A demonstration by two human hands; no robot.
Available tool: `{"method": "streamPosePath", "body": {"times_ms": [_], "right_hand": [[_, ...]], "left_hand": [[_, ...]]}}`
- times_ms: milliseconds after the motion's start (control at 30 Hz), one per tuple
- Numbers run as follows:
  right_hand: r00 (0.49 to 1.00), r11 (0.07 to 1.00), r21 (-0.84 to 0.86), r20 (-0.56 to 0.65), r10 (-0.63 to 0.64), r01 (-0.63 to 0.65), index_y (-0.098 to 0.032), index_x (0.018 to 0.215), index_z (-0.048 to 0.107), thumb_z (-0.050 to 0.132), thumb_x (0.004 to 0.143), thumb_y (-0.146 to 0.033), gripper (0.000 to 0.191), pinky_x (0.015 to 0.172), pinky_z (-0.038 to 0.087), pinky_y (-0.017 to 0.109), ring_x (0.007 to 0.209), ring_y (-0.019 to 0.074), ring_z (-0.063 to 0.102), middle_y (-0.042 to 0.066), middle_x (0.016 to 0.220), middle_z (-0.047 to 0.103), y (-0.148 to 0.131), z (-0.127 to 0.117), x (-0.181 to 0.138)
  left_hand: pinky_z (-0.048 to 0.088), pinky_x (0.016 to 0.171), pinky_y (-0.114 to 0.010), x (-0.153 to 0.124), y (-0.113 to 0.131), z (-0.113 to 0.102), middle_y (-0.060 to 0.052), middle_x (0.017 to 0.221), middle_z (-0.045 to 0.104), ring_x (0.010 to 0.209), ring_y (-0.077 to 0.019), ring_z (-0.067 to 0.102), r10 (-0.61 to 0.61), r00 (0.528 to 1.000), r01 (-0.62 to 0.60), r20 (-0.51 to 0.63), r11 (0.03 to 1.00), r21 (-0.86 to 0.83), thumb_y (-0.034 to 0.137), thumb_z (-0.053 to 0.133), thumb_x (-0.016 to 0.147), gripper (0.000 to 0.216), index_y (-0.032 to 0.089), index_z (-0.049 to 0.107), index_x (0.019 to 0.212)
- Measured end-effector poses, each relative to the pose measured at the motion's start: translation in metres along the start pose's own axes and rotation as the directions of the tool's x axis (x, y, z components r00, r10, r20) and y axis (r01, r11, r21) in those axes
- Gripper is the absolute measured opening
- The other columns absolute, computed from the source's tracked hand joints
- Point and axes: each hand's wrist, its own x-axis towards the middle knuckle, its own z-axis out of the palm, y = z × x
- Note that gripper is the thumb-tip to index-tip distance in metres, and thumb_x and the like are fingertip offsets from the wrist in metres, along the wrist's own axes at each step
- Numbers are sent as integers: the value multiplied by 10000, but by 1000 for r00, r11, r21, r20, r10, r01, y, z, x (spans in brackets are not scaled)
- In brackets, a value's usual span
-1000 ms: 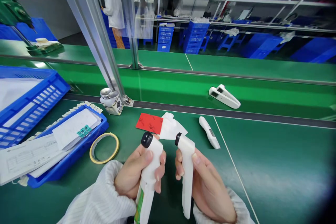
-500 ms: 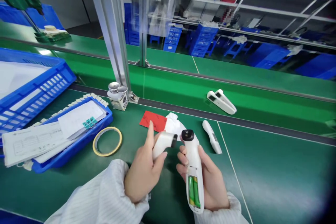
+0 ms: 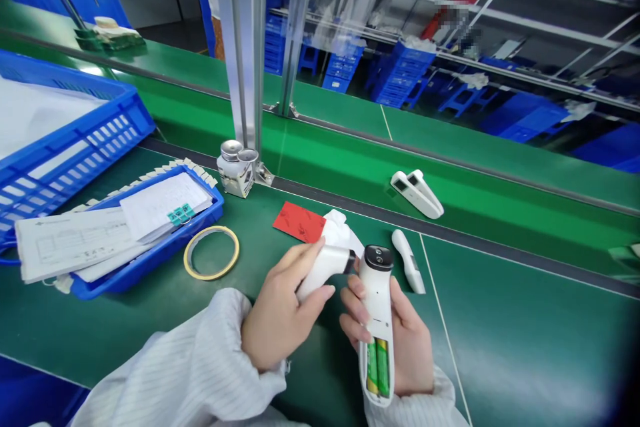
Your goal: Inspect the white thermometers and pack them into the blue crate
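Note:
My left hand [image 3: 280, 310] is closed round a white handheld thermometer [image 3: 325, 267], its black tip pointing right. My right hand [image 3: 407, 347] grips a second white thermometer [image 3: 377, 320] upright, back side up; its open battery bay shows two green cells [image 3: 377, 367]. The two devices almost touch at their heads. Just behind them on the green mat lie a red card [image 3: 299, 221] and a white cloth [image 3: 340, 230]. A third white thermometer [image 3: 409, 260] lies on the mat to the right of my hands.
A pair of white thermometers [image 3: 417, 193] lies on the green conveyor belt [image 3: 500, 213]. A tape roll [image 3: 211, 252], a blue tray of papers [image 3: 150, 250], a large blue crate [image 3: 75, 153] and a small metal-capped fixture [image 3: 236, 170] stand at left. An aluminium post [image 3: 243, 47] rises behind.
My right hand has turned its thermometer so the open battery bay faces up. My left hand has tipped its thermometer sideways toward the other. The view has shifted a little.

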Motion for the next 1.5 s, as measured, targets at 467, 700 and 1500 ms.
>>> {"method": "streamPosePath", "body": {"times_ms": [467,700,1500], "right_hand": [[999,997,-71,-30,-31,29,-143,1284,536,307,985,-380,445,438,389,212,578,122,455,35,799,561,1,2,-3],[1000,992,-124,-11,-29,27,-171,1221,584,352,974,-384,400,441,390,209,582,118,465,26,786,560,3,5,-1],[965,972,-230,-236,-113,58,-268,987,699,680,826,-308,167,1082,457,511,1250,269,561,61,1167,713,4,-20,-17]], "left_hand": [[620,772,-312,10,8,1,-106,1123,689,1035,-234,663,-475,876,356,81,526,-772,337,516,951,281,155,665,1106],[621,759,-302,8,3,3,-65,959,693,945,-191,671,-384,923,277,28,610,-743,395,553,927,277,162,671,1018],[492,1002,-427,24,-4,9,-91,1320,585,1237,-230,554,-487,848,-129,-211,197,-972,300,538,947,416,335,420,1345]]}}
